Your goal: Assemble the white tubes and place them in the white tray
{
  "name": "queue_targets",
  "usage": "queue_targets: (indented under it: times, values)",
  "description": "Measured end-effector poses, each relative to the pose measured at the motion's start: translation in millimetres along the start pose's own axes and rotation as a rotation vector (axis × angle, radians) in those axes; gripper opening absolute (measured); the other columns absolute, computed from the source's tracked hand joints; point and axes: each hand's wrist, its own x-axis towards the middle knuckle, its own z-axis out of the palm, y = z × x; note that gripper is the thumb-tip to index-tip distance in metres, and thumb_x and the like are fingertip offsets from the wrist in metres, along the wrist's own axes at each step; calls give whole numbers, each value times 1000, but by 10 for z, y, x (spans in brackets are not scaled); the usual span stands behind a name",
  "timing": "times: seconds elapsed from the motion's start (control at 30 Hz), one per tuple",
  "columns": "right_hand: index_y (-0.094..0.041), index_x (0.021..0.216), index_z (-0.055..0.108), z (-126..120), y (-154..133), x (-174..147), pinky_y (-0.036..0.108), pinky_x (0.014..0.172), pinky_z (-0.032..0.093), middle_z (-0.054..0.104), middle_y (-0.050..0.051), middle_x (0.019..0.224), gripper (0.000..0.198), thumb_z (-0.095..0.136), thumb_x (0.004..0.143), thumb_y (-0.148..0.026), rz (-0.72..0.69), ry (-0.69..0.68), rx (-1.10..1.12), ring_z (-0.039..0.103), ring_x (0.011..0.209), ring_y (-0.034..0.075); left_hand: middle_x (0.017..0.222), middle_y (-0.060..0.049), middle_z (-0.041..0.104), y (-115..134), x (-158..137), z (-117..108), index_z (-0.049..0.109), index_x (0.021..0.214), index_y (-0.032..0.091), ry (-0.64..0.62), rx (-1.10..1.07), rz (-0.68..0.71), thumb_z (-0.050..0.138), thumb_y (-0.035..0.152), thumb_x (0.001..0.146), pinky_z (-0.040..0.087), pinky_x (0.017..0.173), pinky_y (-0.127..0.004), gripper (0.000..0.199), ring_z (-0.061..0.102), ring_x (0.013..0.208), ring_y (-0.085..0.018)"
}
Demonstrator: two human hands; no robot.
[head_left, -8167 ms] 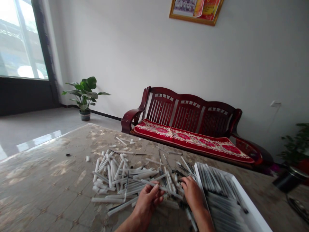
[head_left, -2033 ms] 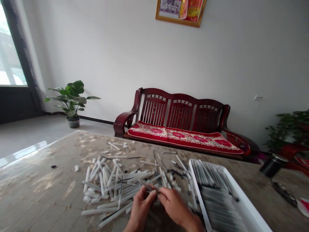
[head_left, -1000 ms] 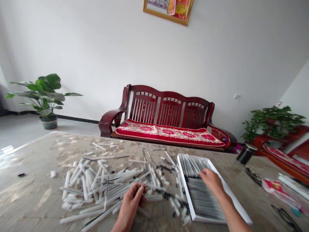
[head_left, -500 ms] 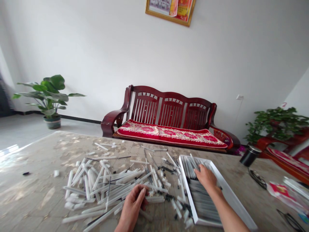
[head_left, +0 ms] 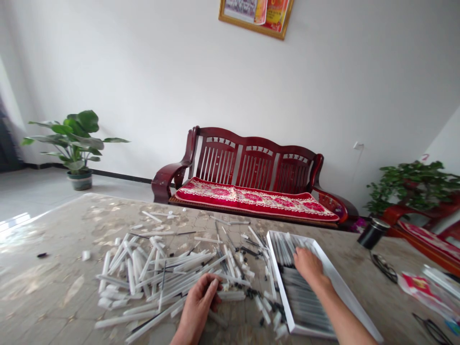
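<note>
My left hand [head_left: 201,304] rests at the near side of a loose pile of translucent white plastic tubes [head_left: 179,273]. Its thumb and fingers are pinched together, and whatever is between them is hidden. Over a shallow white box [head_left: 345,292], my right hand [head_left: 309,264] has its fingers curled down by the far rows; I cannot make out anything in them. Rows of slim clear tubes with dark ends [head_left: 304,299] lie side by side in the box. Short frosted pieces [head_left: 264,309] and small black bits are scattered between the left hand and the box.
On the patterned table [head_left: 46,297] are a black canister [head_left: 373,233], a dark coiled cord [head_left: 383,266] and a red and clear plastic packet [head_left: 417,285] at the right. Beyond stands a red wooden bench [head_left: 251,165]; potted plants [head_left: 79,179] flank it.
My right hand has shifted slightly to the right and down in the box, and its fingers are more curled. My left hand stays at the pile in the same pinch.
</note>
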Motion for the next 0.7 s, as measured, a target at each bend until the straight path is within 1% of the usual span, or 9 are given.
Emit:
queue_targets:
  times: [0.07, 0.17, 0.27, 0.4, 0.47, 0.53, 0.6, 0.7]
  values:
    - [-14, 100, 74, -8, 1, -62, 40, 81, 49, 73, 20, 106, 31, 45, 94, -21, -5, -24, -41, 69, 98, 33, 60, 1, 62, -11, 2, 0, 65, 70, 20, -2, 2, 3, 73, 69, 63, 41, 45, -24, 50, 51, 47, -13]
    - [-14, 98, 75, -34, -33, -118, 41, 79, 49, 73, 21, 105, 30, 46, 93, -20, -12, -45, -85, 70, 97, 34, 61, 1, 62, -36, 13, -1, 64, 71, 19, -6, 1, 3, 72, 68, 64, 41, 45, -24, 50, 51, 47, -13]
    - [-15, 98, 75, -66, -68, -111, 40, 80, 49, 73, 20, 105, 30, 45, 93, -20, -13, -47, -101, 70, 97, 32, 63, 1, 61, -78, 21, -2, 63, 73, 19, -17, 10, 15, 70, 69, 66, 41, 45, -24, 51, 50, 47, -13]
    - [-16, 100, 73, -129, -67, -58, 37, 81, 49, 74, 17, 102, 32, 44, 97, -27, -10, -34, -92, 70, 97, 29, 66, 1, 60, -145, -21, -9, 62, 77, 19, -66, 92, 65, 62, 69, 75, 41, 46, -23, 50, 53, 51, -14]
    - [-14, 106, 71, -178, -92, -56, 37, 81, 48, 72, 18, 109, 36, 39, 99, -29, -15, -14, -93, 69, 98, 29, 69, 0, 61, -153, -75, -15, 63, 82, 19, -130, 183, 112, 57, 64, 82, 42, 50, -22, 45, 56, 56, -14]
    - [-15, 113, 69, -232, -188, -101, 36, 82, 48, 69, 18, 118, 36, 38, 99, -27, -55, 21, -51, 68, 101, 28, 69, 0, 62, -132, -144, -18, 65, 86, 19, -227, 303, 163, 52, 54, 89, 42, 53, -22, 37, 56, 57, -14]
    - [-19, 113, 69, -277, -380, -208, 32, 83, 47, 70, 13, 119, 34, 40, 97, -24, -159, 34, 72, 68, 103, 25, 64, 1, 61, -91, -216, -14, 66, 87, 18, -354, 434, 200, 50, 41, 92, 39, 54, -20, 29, 53, 55, -12]
    - [-23, 101, 73, -293, -803, -471, 26, 84, 45, 73, 5, 107, 27, 48, 92, -22, -379, -24, 279, 67, 100, 19, 57, 3, 59, -39, -298, 2, 68, 82, 19, -525, 642, 258, 51, 25, 89, 33, 52, -20, 20, 51, 53, -11]
